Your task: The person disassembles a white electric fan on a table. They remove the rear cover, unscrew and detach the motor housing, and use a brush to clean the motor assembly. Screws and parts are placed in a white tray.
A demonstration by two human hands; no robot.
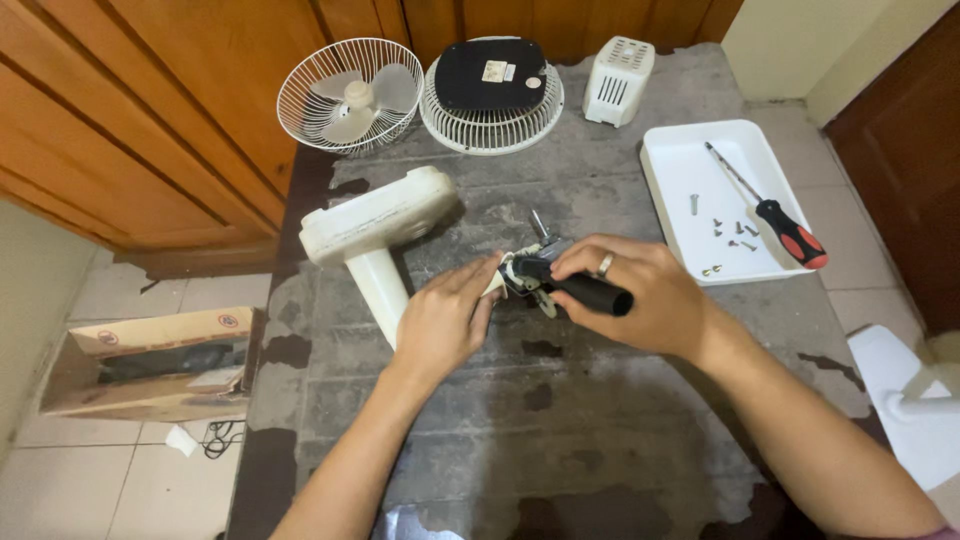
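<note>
Head view: hands point(445, 320) on fan motor point(530, 272)

Spread across a worn grey table point(600, 420): a white fan guard with blades point(350, 95) and a second guard carrying a black cover point(491, 97) along the far edge, a small white vented housing point(618, 67) beside them. Near the left edge, a cream fan stand point(372, 232). At the right edge, a white tray point(668, 160) holding loose screws point(722, 233) and a red-and-black screwdriver point(775, 215). On the tiled floor, left, a cardboard box point(150, 365).
</note>
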